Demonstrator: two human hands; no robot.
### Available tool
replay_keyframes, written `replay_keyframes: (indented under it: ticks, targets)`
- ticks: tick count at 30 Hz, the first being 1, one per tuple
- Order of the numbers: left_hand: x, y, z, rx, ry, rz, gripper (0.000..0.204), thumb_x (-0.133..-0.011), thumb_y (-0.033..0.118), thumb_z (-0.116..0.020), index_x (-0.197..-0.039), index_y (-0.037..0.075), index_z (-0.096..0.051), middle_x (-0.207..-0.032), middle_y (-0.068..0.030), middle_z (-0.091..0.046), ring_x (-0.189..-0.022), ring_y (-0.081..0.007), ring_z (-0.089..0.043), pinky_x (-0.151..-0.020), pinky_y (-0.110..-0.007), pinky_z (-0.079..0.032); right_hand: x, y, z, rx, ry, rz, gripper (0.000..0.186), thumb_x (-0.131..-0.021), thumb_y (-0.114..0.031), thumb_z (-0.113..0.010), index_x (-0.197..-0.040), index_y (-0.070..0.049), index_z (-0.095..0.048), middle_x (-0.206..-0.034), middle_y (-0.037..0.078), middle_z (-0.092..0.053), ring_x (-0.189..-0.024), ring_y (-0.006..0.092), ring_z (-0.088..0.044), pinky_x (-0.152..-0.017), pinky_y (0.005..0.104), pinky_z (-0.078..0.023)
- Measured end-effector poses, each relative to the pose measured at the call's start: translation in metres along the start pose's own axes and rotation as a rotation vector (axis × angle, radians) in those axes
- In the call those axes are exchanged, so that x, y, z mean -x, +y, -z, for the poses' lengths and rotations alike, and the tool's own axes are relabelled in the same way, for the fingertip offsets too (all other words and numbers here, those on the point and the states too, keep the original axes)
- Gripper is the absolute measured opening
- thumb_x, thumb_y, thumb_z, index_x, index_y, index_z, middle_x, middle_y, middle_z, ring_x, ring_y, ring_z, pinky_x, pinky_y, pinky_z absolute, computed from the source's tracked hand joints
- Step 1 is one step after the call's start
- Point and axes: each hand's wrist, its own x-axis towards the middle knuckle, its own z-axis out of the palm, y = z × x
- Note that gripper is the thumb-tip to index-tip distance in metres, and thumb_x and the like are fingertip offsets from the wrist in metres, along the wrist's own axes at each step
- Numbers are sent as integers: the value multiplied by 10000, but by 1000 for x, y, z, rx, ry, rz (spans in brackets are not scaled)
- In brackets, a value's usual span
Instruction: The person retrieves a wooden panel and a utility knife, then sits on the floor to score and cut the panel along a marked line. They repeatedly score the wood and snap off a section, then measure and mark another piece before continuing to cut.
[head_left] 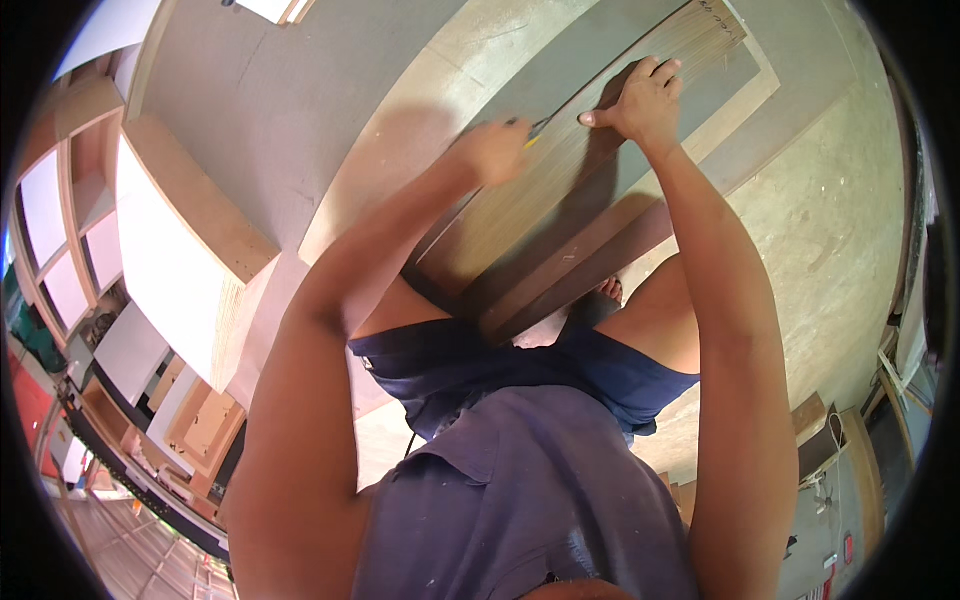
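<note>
A long wood-grain board (545, 195) with handwriting at its far end lies slanted across the work in front of me. My left hand (497, 152), smeared by motion, is closed around a small yellow-and-black hand tool (536, 133). Its thin dark tip points along the board's left edge; it resembles a utility knife, but most of it is hidden in the fist. Farther right, my right hand (648, 102) rests on the board's upper face, thumb and fingers spread. Under the board is a grey panel with a pale wooden frame (762, 85).
A brown plank (590, 258) lies between the board and my legs. A curved pale panel (400, 130) runs along the left. Beyond it stands a white cabinet piece (175, 250) with wooden edges. Open shelving (75, 215) is at the far left, and concrete floor (815, 230) stretches right.
</note>
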Motion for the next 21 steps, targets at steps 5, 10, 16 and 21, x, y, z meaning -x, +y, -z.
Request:
replay_keyframes:
  ticks: [5, 10, 16, 21]
  targets:
    - [145, -16, -25, -3, -228, 341, 306, -942, 191, -542, -1178, -5, -536, -928, -293, -682, -895, -468, -682, -791, -571, -530, 6, 3, 2, -33, 41, -11, 1436, -510, -566, -958, -1525, 112, -202, -1565, 395, -205, -1434, 481, -316, -1172, 453, -339]
    - [157, -31, -11, 96, -273, 456, 307, -960, 202, -492, -1213, 36, -548, -856, -249, -691, -844, -455, -689, -782, -575, -527, 6, -1, 12, -9, -67, -63, 1431, -532, -555, -956, -1536, 104, -178, -1590, 384, -143, -1475, 481, -249, -1207, 448, -289]
    - [128, -102, 1, -65, 566, 671, 306, -943, 227, -580, -1206, 74, -616, -1025, -221, -665, -933, -399, -676, -810, -508, -531, 9, -5, 24, -57, -124, -73, 1455, -549, -564, -948, -1551, 97, -126, -1607, 372, -95, -1498, 475, -200, -1223, 462, -253]
    - [51, -73, 6, -157, 810, 509, 335, -917, 214, -637, -1185, 13, -631, -1148, -239, -636, -1104, -414, -606, -947, -493, -485, 11, -5, 27, -95, -144, -69, 1477, -541, -567, -949, -1553, 98, -104, -1610, 370, -77, -1496, 481, -197, -1223, 474, -248]
